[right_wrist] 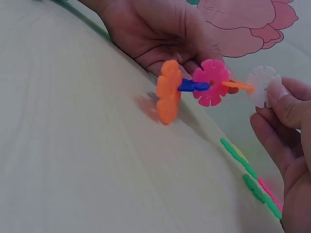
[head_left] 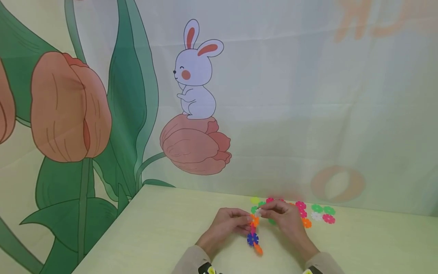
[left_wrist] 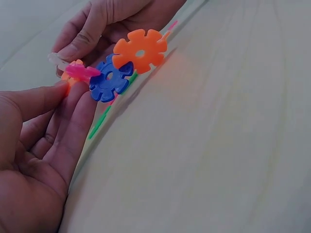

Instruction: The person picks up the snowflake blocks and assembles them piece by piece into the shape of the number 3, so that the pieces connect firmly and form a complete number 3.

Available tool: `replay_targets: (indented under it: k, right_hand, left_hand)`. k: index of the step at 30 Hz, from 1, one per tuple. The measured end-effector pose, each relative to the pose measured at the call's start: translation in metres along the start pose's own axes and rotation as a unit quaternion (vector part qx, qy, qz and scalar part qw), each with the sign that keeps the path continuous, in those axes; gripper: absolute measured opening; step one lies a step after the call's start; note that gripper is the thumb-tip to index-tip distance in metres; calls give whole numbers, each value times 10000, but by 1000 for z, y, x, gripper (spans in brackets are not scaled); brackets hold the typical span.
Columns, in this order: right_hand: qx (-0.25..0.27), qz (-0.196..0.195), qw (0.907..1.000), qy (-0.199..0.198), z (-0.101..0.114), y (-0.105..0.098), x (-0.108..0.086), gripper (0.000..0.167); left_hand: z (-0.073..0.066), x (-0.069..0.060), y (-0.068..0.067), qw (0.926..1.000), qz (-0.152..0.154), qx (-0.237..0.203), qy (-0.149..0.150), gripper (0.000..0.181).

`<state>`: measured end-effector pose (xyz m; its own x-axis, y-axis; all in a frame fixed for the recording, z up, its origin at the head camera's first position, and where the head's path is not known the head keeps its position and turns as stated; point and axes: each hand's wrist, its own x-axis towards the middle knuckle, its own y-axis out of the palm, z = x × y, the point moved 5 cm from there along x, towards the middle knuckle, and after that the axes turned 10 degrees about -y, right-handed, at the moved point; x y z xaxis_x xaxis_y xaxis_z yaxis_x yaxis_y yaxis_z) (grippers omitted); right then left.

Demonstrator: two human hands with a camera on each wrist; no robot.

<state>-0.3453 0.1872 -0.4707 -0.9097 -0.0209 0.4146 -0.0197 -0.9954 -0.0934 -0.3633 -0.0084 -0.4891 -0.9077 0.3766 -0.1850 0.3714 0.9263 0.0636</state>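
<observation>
A chain of notched plastic discs hangs between the hands: an orange disc at its lower end, then a blue disc, a pink disc and another orange disc. My left hand pinches that upper orange disc between thumb and fingers. My right hand pinches a white disc between thumb and index finger. The white disc meets the upper orange disc's edge in the right wrist view; how deeply they interlock I cannot tell.
Behind the hands, loose discs lie on the pale table: green, pink, white, orange and yellow. A backdrop with a painted rabbit and tulips rises along the table's far edge.
</observation>
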Motion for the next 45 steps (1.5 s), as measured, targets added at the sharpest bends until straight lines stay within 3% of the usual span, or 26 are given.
replay_targets:
  k: [10, 21, 30, 45]
  right_hand:
    - [116, -118, 9997, 194, -3, 5, -3, 12]
    - [165, -66, 9997, 144, -5, 4, -6, 15]
    - [-180, 67, 9998, 69, -5, 5, -8, 23]
    - [-556, 419, 9969, 362, -6, 7, -5, 22]
  left_hand:
    - [-1, 0, -2, 9999, -11, -133, 31, 14]
    - [1, 0, -2, 9996, -178, -213, -7, 16]
    - [2, 2, 0, 9986, -1, -511, 116, 17]
    - [1, 0, 3, 9994, 39, -339, 49, 15]
